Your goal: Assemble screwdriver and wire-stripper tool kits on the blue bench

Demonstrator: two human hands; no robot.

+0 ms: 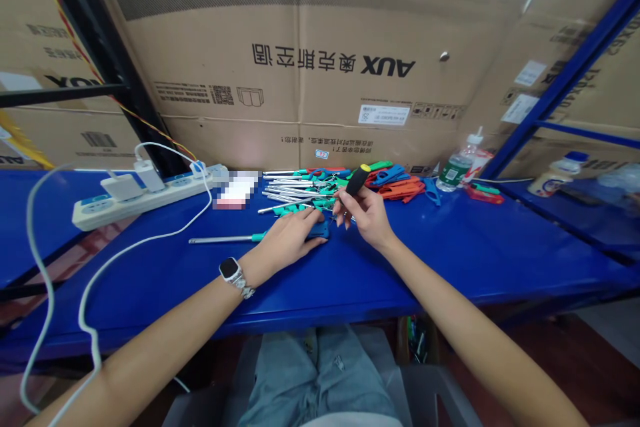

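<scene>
My left hand [289,239] lies over the blue-and-teal handle [319,231] of a long metal-rod tool, its fingers closed on it and pressing it to the table. The tool's metal rod [220,239] points left along the tabletop. In my right hand [367,217] is a screwdriver [358,179] with a black, yellow-ended handle, tilted with its handle end up. Its tip is close to the blue handle; whether they touch cannot be made out. Just behind both hands lies a pile of similar metal rods [293,190] with green handles. Orange plastic pieces [401,189] lie to the right of it.
A white power strip [150,197] with plugs and a loose white cable [135,243] occupies the left side. A green-labelled bottle [456,170] and a blue-capped bottle [559,175] stand at right. Large cardboard boxes [225,27] wall off the back of the blue table [480,260].
</scene>
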